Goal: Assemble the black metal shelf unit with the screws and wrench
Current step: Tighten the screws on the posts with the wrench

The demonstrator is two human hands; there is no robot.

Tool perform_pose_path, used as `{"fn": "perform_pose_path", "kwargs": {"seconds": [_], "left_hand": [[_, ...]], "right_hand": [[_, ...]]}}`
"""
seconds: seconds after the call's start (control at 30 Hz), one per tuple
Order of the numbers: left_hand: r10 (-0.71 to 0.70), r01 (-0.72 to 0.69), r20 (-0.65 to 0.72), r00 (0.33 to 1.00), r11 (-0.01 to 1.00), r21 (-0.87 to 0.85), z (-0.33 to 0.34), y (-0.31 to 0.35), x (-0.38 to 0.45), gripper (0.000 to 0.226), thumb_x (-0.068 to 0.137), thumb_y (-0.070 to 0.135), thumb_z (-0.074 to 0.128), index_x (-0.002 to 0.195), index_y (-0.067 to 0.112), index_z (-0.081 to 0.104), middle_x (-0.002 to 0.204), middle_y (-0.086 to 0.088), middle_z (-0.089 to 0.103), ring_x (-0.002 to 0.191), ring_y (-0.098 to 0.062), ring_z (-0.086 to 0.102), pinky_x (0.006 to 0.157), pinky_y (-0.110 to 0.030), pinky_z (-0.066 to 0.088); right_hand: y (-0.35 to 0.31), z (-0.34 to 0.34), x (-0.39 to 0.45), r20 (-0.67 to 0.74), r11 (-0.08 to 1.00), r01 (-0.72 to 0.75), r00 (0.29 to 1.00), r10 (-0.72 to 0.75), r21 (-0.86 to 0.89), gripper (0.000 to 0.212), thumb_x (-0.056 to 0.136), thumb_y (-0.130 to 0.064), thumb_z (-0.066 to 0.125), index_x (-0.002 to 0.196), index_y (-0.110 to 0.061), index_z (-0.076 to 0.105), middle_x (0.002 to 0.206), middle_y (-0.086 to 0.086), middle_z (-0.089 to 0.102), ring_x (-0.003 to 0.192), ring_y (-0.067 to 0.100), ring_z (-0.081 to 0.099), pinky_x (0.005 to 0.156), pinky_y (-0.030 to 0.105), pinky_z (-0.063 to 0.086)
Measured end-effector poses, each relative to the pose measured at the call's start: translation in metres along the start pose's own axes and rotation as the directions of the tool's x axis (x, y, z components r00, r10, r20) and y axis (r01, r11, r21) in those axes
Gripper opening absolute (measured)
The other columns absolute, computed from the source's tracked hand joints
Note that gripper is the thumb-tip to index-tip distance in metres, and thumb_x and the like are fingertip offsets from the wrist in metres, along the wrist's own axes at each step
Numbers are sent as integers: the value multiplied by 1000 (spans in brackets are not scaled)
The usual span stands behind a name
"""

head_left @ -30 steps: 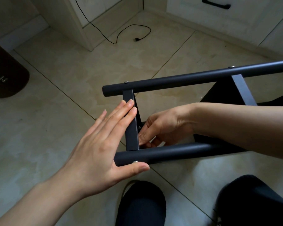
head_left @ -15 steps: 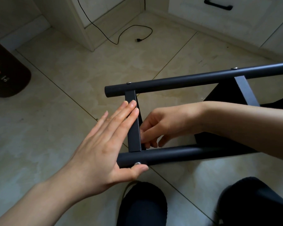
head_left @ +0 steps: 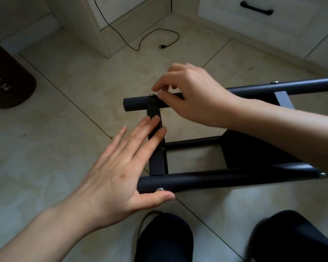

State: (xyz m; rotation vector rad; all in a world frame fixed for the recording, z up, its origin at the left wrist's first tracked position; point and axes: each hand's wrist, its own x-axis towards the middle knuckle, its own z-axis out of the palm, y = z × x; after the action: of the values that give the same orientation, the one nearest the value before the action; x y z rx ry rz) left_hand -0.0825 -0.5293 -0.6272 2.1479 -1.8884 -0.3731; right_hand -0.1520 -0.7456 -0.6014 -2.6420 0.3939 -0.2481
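Head view shows the black shelf frame (head_left: 206, 177) lying on its side on the tiled floor (head_left: 64, 129), just beyond the person's knees. Two round tubes run left to right, long axis rising slightly toward the far right; their open ends point left. A flat crossbar (head_left: 156, 161) joins them near that end, running near to far.

Left hand (head_left: 114, 171): fingers straight and spread, laid flat against the crossbar, thumb under the near tube beside a screw head (head_left: 160, 189). It braces; it grips nothing.

Right hand (head_left: 187, 97): fingers curled, thumb and forefinger closing at the upper screw (head_left: 151, 95) on the far tube (head_left: 136, 104). Whether a wrench is in the pinch cannot be told; none is visible.

Assessment: the step in hand appears to be seating or turning the far-tube screw. Keep the bracing palm firm so the crossbar hole stays aligned. Turn the screw square to the tube and start it by finger. Leave final tightening until the joint sits flush.
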Motion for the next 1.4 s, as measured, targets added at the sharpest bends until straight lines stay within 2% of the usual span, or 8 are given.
{"fn": "perform_pose_path", "kwargs": {"seconds": [0.1,0.27,0.7,0.9,1.03,1.2,1.3,1.4], "left_hand": [[7,-7,-7,1000,1000,-12,1,0,0,100,84,76,44,158,14,21,168,-1,8,155,-12,-1,122,-38,4],[45,-44,-23,999,998,42,-1,-1,3,104,85,77,44,157,6,22,167,-5,12,155,-17,4,123,-42,8],[57,-54,-59,997,997,47,2,0,-1,94,91,72,39,153,3,31,163,-8,23,153,-16,16,123,-46,11],[28,-29,-77,997,1000,-5,5,5,-3,91,91,71,40,154,6,31,164,-5,22,154,-14,15,124,-41,11],[23,-25,-85,996,999,-22,4,5,-3,90,91,70,42,154,7,31,164,-4,24,154,-13,16,124,-38,11],[24,-28,-92,995,998,-50,5,5,-3,89,90,68,45,154,7,32,164,-3,24,154,-12,16,124,-36,12],[31,-35,-95,995,998,-48,5,6,-3,89,90,67,46,153,6,32,164,-3,24,153,-14,17,124,-36,13],[30,-35,-100,994,998,-50,5,6,-3,88,90,66,47,153,7,33,163,-3,25,153,-14,18,125,-36,12]], "right_hand": [[-4,8,3,59,998,-63,996,63,3,33,99,-36,46,129,-27,59,118,-6,64,111,21,57,89,39,47],[-3,11,7,98,995,-26,995,36,-98,29,98,-39,41,114,-36,65,91,-5,63,90,27,59,68,34,38],[2,13,6,80,995,24,997,-16,-102,27,97,-39,43,114,-36,65,90,-9,66,88,23,58,65,32,34],[-2,13,5,90,997,-21,996,28,-74,28,97,-39,44,116,-38,65,93,-11,65,92,21,58,68,33,35],[-2,7,-3,17,990,-9,1000,7,143,41,97,-23,53,138,-28,53,116,-11,70,114,12,60,93,33,49],[5,4,-42,-280,943,128,959,-39,306,14,84,2,53,85,-4,66,74,4,67,69,21,64,69,42,51],[0,10,-55,-138,955,128,986,-93,269,14,80,-5,52,73,-10,64,64,4,62,60,23,58,61,41,49],[-7,24,-53,348,995,23,936,-54,93,14,83,-14,55,82,-18,69,80,4,70,78,27,65,74,42,53]]}}
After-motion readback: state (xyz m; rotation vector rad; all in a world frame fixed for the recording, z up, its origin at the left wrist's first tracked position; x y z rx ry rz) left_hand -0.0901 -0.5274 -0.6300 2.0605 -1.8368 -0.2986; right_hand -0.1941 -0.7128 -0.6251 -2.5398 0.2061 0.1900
